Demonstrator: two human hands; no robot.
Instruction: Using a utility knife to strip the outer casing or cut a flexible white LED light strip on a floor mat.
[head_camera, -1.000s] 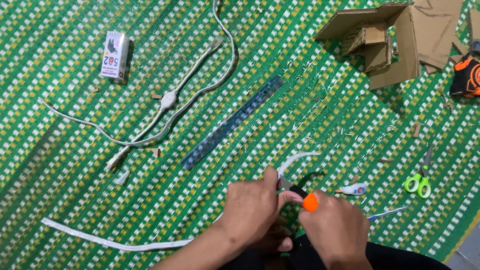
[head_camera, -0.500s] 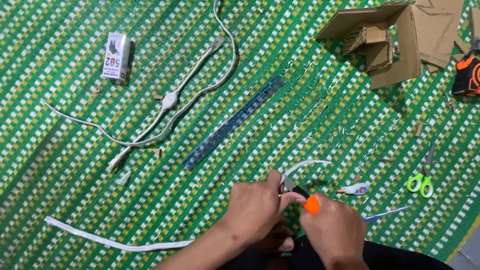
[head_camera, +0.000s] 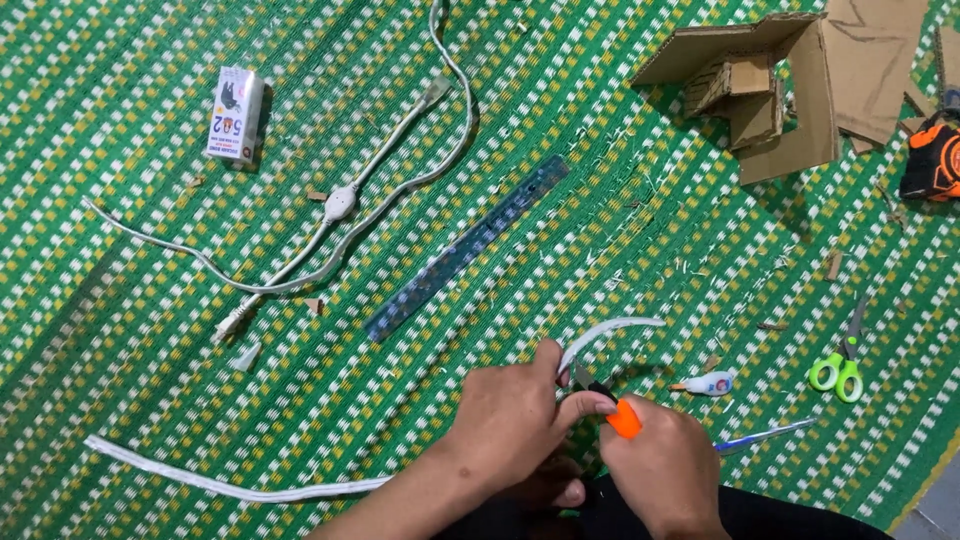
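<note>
My left hand (head_camera: 520, 420) pinches a flat white strip (head_camera: 610, 335) whose free end curves up and to the right; its long tail (head_camera: 230, 482) runs left across the mat. Right beside it, my right hand (head_camera: 665, 465) grips an orange-handled cutting tool (head_camera: 618, 412), its dark blade touching the strip just past my left fingers. Both hands sit low in the view, close together over the green woven mat (head_camera: 600, 250).
A blue ruler (head_camera: 465, 248) lies diagonally mid-mat. A white cable with an inline switch (head_camera: 340, 203) and a small white box (head_camera: 235, 113) lie at the left. Cardboard pieces (head_camera: 790, 90), green-handled scissors (head_camera: 840, 365), a small glue tube (head_camera: 708, 383), a pen (head_camera: 765, 435) and an orange-black tool (head_camera: 935, 155) lie at the right.
The strip's free end has lifted and curved a little further right. Both hands stay in nearly the same place.
</note>
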